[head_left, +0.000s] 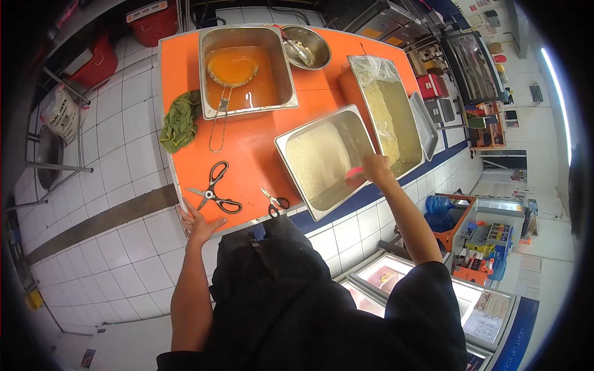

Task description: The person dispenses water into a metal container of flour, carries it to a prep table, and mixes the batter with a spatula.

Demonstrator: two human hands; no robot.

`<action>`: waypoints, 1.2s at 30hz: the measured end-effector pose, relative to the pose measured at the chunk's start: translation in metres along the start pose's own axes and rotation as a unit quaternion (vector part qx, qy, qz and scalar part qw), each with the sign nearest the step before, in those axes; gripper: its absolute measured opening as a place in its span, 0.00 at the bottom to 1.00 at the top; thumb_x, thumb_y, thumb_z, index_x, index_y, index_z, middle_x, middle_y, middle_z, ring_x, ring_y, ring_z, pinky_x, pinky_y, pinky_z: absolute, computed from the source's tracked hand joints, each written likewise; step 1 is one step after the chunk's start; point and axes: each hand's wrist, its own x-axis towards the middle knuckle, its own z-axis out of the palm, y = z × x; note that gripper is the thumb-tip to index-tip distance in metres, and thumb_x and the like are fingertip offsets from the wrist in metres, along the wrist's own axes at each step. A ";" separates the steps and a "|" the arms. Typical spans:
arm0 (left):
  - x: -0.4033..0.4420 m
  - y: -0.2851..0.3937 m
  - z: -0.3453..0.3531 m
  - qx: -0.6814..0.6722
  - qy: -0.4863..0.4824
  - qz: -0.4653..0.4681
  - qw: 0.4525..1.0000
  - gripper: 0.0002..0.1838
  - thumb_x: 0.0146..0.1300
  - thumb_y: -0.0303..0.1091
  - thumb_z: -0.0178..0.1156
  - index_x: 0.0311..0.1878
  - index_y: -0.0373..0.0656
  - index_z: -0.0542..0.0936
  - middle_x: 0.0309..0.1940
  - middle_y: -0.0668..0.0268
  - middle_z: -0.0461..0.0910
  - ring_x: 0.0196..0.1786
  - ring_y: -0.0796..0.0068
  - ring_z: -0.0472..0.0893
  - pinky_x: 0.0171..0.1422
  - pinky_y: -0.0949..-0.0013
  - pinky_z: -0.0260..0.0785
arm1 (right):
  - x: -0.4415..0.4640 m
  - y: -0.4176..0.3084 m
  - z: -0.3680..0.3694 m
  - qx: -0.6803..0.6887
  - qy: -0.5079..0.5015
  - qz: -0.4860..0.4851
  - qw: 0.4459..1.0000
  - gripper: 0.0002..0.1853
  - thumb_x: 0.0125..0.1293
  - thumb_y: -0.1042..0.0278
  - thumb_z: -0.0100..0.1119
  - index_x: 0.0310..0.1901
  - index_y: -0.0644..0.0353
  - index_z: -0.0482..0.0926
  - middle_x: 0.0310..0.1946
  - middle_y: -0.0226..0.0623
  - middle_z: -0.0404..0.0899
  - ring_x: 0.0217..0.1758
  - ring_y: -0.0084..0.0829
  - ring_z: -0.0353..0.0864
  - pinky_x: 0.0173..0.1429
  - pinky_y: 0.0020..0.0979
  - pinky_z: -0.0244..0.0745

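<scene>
My right hand (376, 167) is closed around a red-handled tool (354, 174), whose far end is hard to make out, over the right side of a steel pan (291, 150) of pale, creamy contents. My left hand (200, 226) rests with fingers spread at the near left edge of the orange table (247, 139). Close to it lie large black-handled scissors (211, 193), partly open. A smaller pair of scissors (272, 202) lies between those and the pale pan.
A deep steel pan (205, 99) holds orange liquid and a wire strainer (233, 68). Behind stands a metal bowl (323, 49) with tongs. A long container (405, 117) with yellowish contents and plastic is at the right. A green cloth (179, 122) lies at the left edge.
</scene>
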 end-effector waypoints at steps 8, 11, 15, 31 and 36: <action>-0.001 0.000 -0.003 -0.006 -0.007 -0.011 1.000 0.83 0.40 0.61 0.79 0.74 0.58 0.14 0.74 0.43 0.10 0.78 0.30 0.33 0.73 0.30 0.42 | 0.017 -0.012 0.023 0.023 0.034 0.023 0.999 0.12 0.66 0.66 0.52 0.38 0.56 0.87 0.38 0.41 0.88 0.44 0.42 0.88 0.45 0.43 0.82; -0.003 0.001 -0.001 -0.010 -0.001 -0.005 1.000 0.83 0.40 0.62 0.79 0.74 0.58 0.14 0.75 0.44 0.10 0.78 0.31 0.32 0.74 0.30 0.42 | 0.016 0.005 0.020 0.050 0.093 0.003 0.994 0.11 0.63 0.66 0.55 0.36 0.57 0.87 0.35 0.46 0.87 0.40 0.46 0.88 0.41 0.44 0.83; -0.005 0.001 -0.004 -0.015 0.003 -0.008 1.000 0.82 0.41 0.61 0.79 0.74 0.59 0.15 0.75 0.44 0.11 0.79 0.33 0.30 0.74 0.30 0.38 | 0.002 -0.012 0.016 0.015 0.002 -0.013 1.000 0.10 0.64 0.66 0.55 0.37 0.57 0.87 0.38 0.46 0.87 0.43 0.45 0.88 0.44 0.43 0.83; 0.019 -0.043 0.029 -0.133 0.204 0.080 0.967 0.67 0.51 0.63 0.72 0.80 0.51 0.35 0.79 0.44 0.32 0.80 0.39 0.37 0.77 0.36 0.39 | 0.026 -0.047 0.017 0.241 0.164 -0.026 0.956 0.10 0.61 0.66 0.56 0.32 0.58 0.86 0.34 0.51 0.85 0.40 0.50 0.86 0.44 0.46 0.82; -0.014 0.003 0.000 -0.092 0.350 0.019 0.932 0.55 0.61 0.59 0.65 0.78 0.39 0.46 0.78 0.45 0.44 0.79 0.45 0.47 0.80 0.47 0.40 | 0.035 -0.009 0.013 0.353 0.093 -0.051 0.930 0.16 0.60 0.57 0.55 0.33 0.61 0.87 0.33 0.56 0.84 0.40 0.54 0.85 0.48 0.48 0.80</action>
